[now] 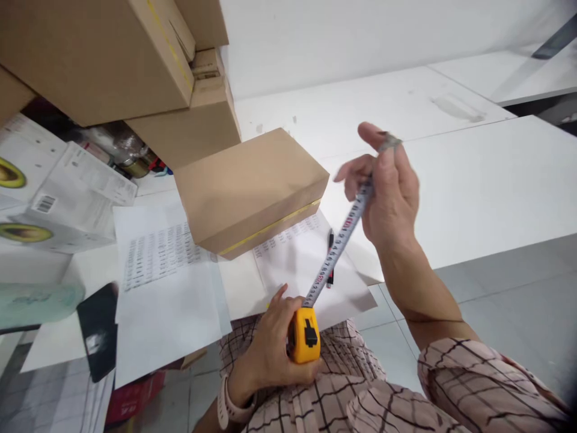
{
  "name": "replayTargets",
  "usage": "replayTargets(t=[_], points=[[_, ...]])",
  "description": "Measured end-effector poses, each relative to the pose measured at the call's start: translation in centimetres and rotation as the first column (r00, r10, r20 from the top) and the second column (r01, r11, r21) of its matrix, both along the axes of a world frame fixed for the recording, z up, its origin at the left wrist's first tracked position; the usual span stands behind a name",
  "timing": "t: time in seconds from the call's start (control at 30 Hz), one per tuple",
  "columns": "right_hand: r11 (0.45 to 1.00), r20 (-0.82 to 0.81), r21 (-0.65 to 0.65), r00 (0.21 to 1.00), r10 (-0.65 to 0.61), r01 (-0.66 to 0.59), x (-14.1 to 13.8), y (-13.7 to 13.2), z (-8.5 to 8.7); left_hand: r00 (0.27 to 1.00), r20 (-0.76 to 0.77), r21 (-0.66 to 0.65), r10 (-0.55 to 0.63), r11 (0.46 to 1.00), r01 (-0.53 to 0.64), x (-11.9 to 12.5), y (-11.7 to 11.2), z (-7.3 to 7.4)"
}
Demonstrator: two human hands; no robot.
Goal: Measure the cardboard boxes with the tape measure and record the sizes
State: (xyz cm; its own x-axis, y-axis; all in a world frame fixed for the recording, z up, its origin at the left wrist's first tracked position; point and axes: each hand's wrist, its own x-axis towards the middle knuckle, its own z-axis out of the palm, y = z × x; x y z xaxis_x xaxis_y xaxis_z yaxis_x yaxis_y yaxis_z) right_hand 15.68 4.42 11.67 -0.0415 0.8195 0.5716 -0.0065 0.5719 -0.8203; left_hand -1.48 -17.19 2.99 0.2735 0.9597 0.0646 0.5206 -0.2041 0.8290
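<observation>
My left hand [274,343] is wrapped round the yellow case of a tape measure [307,337], low in front of my checked clothing. Its blade runs up and to the right, out of the case. At the far end, my right hand [390,186] grips the blade, with the metal end hook showing by the fingertips. Left of that hand, a closed brown cardboard box [256,186] with a yellow tape strip lies on the table, partly over printed sheets. A dark pen [330,258] rests on the paper, partly behind the blade.
Large cardboard boxes [103,60] are stacked at the upper left. White boxes with avocado pictures [81,180], a phone [98,331], a greenish bottle [40,300] and printed sheets [166,325] occupy the left side. The white table [473,180] extends right, above a tiled floor.
</observation>
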Motion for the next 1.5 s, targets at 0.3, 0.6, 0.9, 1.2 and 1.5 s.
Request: replayTargets(t=[0.3,0.6,0.9,1.2,1.5], points=[[0.910,0.207,0.106,0.904,0.374,-0.401,2.3,-6.6,-1.9,0.927,0.122,0.118,0.355,0.922,-0.369,0.2,-1.2,-1.9],[0.983,0.789,-0.096,0.614,-0.022,0.158,2.1,-6.4,-9.2,0.843,-0.025,0.708,0.538,0.604,-0.365,-3.3,2.4,5.7],[0.934,0.902,-0.183,0.430,0.036,0.307,2.4,-4.7,-11.5,0.705,-0.371,0.660,0.604,0.706,-0.258,-7.5,11.4,9.6],[0.930,0.894,-0.164,0.448,-0.001,0.330,2.4,-4.9,-11.7,0.685,-0.318,0.507,0.655,0.728,-0.461,-9.5,10.0,7.6],[0.904,0.875,-0.131,0.476,-0.087,0.407,3.9,-5.4,-11.9,0.827,-0.315,0.466,0.466,0.835,-0.293,-9.0,15.7,7.7]])
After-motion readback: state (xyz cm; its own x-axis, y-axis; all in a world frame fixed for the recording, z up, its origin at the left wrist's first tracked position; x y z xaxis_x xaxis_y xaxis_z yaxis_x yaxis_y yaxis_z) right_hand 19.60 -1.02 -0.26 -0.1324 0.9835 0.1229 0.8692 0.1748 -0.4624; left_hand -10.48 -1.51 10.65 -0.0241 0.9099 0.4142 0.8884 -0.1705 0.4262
